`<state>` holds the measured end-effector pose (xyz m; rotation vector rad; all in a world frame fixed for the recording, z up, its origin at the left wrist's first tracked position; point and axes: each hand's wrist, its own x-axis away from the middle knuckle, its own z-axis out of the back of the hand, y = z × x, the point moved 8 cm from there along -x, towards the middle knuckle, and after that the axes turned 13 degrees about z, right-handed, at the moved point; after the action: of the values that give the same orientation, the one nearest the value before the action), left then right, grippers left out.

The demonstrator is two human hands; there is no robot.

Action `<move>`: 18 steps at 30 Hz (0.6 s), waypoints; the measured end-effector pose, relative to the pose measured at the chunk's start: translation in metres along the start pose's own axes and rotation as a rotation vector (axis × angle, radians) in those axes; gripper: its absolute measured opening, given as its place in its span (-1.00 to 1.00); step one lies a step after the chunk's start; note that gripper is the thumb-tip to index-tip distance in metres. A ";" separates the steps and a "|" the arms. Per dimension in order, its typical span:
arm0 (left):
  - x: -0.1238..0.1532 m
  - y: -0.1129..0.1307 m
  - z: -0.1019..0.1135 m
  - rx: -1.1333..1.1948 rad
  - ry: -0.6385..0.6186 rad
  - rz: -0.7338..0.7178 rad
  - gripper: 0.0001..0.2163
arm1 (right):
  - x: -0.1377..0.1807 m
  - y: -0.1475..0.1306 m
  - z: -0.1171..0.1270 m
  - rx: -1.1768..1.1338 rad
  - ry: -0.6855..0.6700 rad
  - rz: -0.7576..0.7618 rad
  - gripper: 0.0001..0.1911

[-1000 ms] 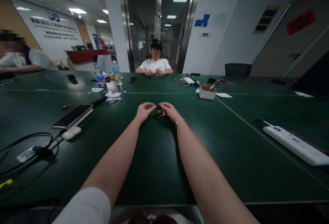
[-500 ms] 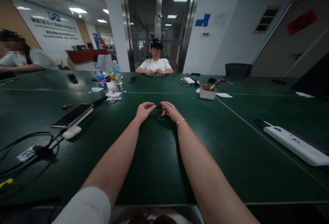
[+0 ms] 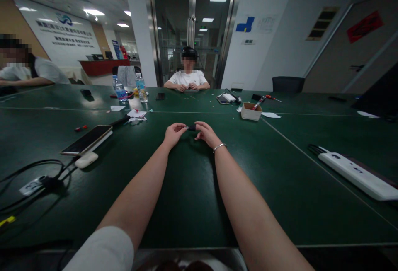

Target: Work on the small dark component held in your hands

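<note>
Both my arms stretch out over the dark green table [image 3: 186,188]. My left hand [image 3: 173,133] and my right hand [image 3: 205,133] meet at the middle, fingers pinched together. Between their fingertips is a small black part [image 3: 192,127] with a light tip toward the left hand; both hands grip it, just above the tabletop. A thin bracelet [image 3: 218,147] circles my right wrist. What the part is stays too small to tell.
A phone [image 3: 87,139], a white case [image 3: 86,160] and cables [image 3: 37,180] lie left. A white power strip [image 3: 357,172] lies right. A small cardboard box [image 3: 251,111], water bottles [image 3: 140,88] and papers sit farther back. One person sits opposite, another at far left.
My hands with the small part have lifted very slightly and shifted a little farther from me. Otherwise nothing has visibly moved.
</note>
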<state>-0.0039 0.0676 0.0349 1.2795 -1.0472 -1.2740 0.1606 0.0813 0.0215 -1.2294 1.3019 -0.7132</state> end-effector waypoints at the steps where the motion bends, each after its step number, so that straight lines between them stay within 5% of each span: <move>1: 0.000 -0.001 0.000 0.000 0.001 -0.001 -0.77 | 0.000 0.001 0.000 0.009 -0.005 -0.009 -0.79; 18: 0.000 -0.006 -0.007 0.005 -0.084 0.046 -0.68 | -0.001 0.004 0.001 0.013 -0.020 0.022 -0.80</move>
<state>0.0025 0.0693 0.0285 1.2081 -1.1338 -1.3004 0.1602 0.0834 0.0182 -1.2073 1.2900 -0.6913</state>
